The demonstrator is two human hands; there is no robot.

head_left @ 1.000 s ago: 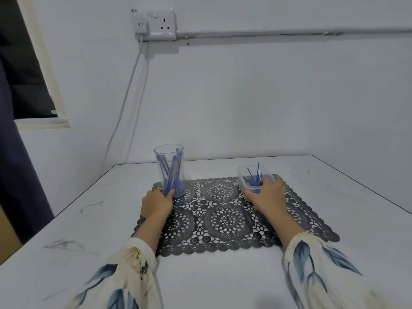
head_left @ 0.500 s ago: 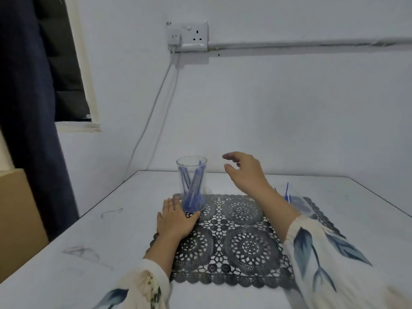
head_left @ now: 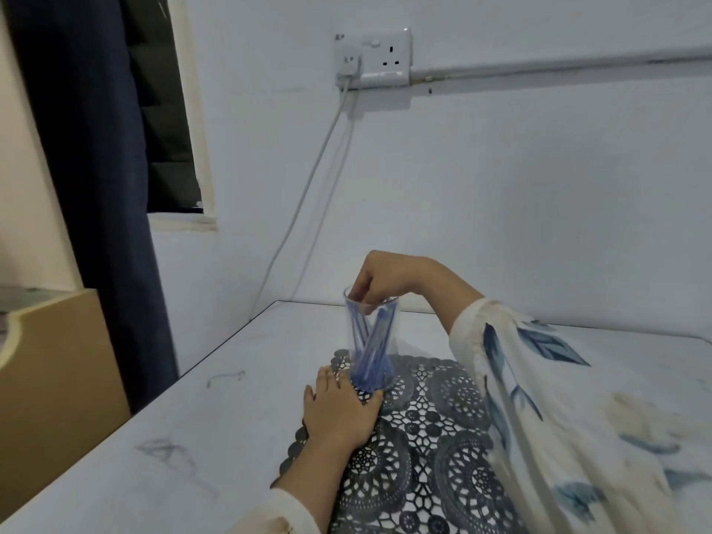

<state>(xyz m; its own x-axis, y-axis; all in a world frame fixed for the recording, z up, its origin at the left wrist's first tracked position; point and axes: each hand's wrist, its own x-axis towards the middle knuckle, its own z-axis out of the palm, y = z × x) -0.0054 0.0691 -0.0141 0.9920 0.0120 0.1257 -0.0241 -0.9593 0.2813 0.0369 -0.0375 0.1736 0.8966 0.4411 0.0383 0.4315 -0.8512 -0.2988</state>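
Head: R hand (head_left: 389, 279) in glass (head_left: 371, 341), grip unclear; L hand (head_left: 339, 410) flat on mat (head_left: 431, 437).

The glass (head_left: 371, 341) holding sticks (head_left: 366, 364) stands on the mat's (head_left: 424, 449) far-left corner, atop the table (head_left: 192, 437).

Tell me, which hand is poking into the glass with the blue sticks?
The right hand: its fingertips dip into the glass from above. The left hand lies flat on the mat beside its base.
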